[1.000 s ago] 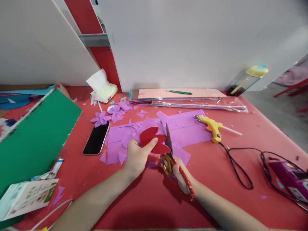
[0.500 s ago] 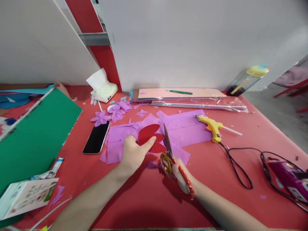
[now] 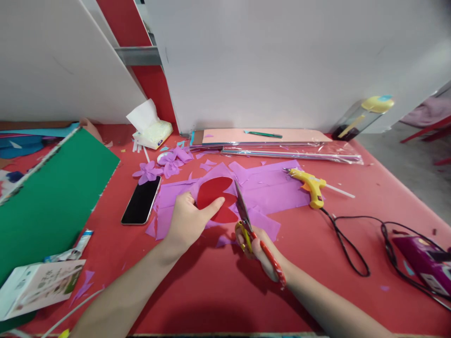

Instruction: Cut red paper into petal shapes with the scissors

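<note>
Between the thumb and fingers of my left hand (image 3: 187, 219) is a rounded red paper piece (image 3: 213, 191) with a notch in its right side. My right hand (image 3: 265, 256) grips scissors (image 3: 244, 206) with red and yellow handles. Their blades point up and away, just right of the paper and apart from it. Beneath both hands lie purple paper sheets (image 3: 271, 190) and scraps on the red table (image 3: 197, 300). The fingers of my left hand behind the paper are partly hidden.
Left of the sheets lie a phone (image 3: 141, 202) and purple paper flowers (image 3: 171, 164). A yellow glue gun (image 3: 310, 183) with a black cord rests at right. Green board (image 3: 66, 173) leans in from the left. Wrapped sheets (image 3: 292, 152) and a tissue pack (image 3: 155, 134) are at the back.
My left hand has moved slightly left with the red paper, so a gap now shows between the paper and the scissors. My right hand has stayed almost in place.
</note>
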The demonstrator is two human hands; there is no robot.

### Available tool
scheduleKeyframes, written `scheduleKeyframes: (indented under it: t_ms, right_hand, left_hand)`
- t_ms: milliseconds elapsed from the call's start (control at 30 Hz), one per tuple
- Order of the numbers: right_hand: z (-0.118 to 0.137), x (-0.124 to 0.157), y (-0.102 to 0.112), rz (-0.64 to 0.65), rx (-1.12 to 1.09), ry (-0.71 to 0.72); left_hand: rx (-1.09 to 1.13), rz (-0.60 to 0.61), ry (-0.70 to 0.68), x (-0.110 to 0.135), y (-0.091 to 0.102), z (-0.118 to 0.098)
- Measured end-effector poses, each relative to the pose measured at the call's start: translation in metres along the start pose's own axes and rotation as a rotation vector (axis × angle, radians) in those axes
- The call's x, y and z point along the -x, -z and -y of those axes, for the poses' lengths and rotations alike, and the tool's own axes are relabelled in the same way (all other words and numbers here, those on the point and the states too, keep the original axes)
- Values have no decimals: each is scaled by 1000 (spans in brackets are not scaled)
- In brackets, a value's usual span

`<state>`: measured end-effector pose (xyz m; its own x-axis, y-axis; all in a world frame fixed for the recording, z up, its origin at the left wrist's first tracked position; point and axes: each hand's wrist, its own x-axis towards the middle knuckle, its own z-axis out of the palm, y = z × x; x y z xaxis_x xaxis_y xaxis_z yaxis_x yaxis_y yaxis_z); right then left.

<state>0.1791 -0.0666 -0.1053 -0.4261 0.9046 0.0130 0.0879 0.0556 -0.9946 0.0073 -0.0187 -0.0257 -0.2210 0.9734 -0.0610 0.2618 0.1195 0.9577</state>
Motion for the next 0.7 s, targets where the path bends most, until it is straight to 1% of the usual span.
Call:
scheduleKeyframes:
  t_ms: [267, 500, 700]
  right_hand:
    - [2, 1, 3, 28, 55, 17]
    - [2, 1, 2, 9, 52, 38]
    - [0, 1, 0, 7, 70, 20]
  left_hand:
    - [103, 74, 25, -2, 5, -3]
    - [70, 43, 33, -2, 4, 1]
    - [106, 86, 4, -2, 3, 3]
